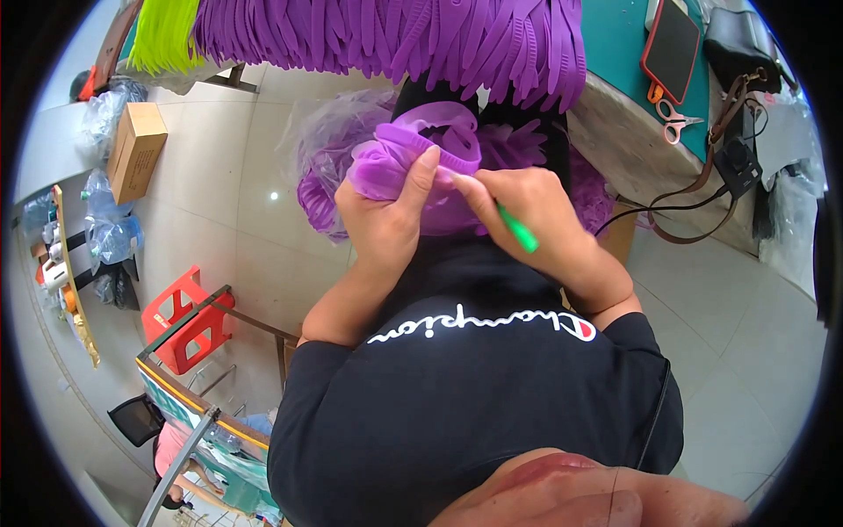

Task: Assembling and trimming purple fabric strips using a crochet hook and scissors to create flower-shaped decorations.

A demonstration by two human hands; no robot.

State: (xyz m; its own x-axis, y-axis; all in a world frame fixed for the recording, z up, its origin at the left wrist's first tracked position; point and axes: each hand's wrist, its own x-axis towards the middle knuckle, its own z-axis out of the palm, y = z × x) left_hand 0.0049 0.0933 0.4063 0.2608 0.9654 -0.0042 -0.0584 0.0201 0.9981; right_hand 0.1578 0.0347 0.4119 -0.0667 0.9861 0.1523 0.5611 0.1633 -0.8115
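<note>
My left hand (388,215) is closed on a soft purple rubbery piece (379,171), thumb on top. A ribbed purple band (452,156) loops up from it. My right hand (543,209) is closed around a slim tool with a green handle (518,228), whose end sticks out below the fingers. The tool's working end is hidden where my right fingertips meet the purple piece. More purple pieces (518,145) lie on my lap beneath both hands.
Many purple ribbed straps (386,35) hang over the table edge ahead, with lime-green ones (164,35) at left. At right on the table lie a red-edged phone (672,53), scissors (674,121) and a black bag (742,48). A carton (138,151) and red stool (186,321) stand left.
</note>
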